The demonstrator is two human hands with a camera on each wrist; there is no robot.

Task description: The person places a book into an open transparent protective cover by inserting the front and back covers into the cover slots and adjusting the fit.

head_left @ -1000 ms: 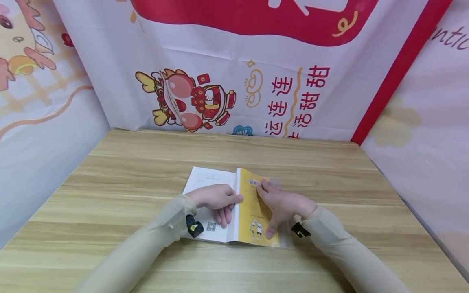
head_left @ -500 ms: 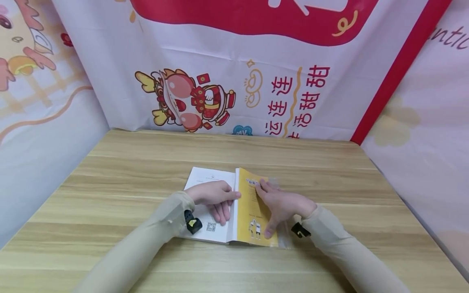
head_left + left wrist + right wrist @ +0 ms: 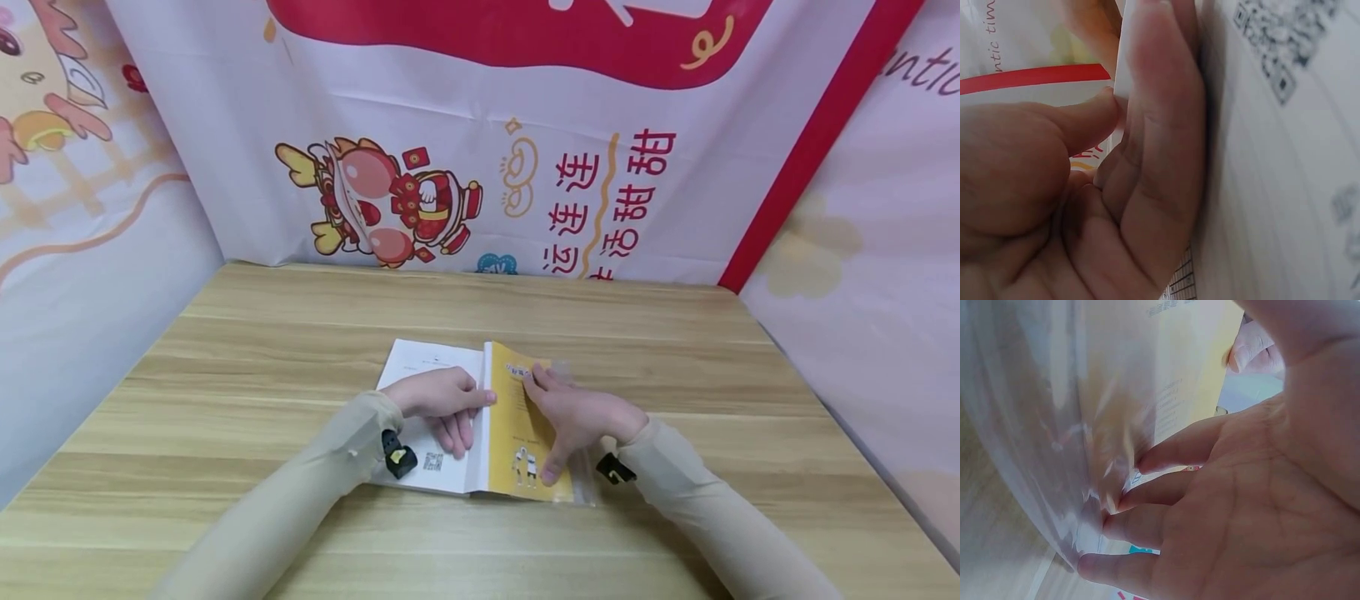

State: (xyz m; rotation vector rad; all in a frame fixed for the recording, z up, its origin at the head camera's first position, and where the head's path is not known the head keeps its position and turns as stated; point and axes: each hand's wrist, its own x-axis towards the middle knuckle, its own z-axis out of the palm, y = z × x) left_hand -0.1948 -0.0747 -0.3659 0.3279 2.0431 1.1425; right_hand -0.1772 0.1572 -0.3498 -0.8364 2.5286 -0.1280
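Fingers (image 3: 1163, 137) of left hand (image 3: 438, 402) pinch yellow cover (image 3: 508, 433); splayed right hand (image 3: 577, 414) touches clear film (image 3: 1022, 425).

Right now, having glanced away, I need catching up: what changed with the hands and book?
Very little: the left hand edged slightly forward, at most. Nothing was visibly taken hold of or let go. The right hand stays at the yellow cover; the book lies where it was.

Wood-grain table (image 3: 285, 350) — behind it, a red-and-white banner (image 3: 480, 108).
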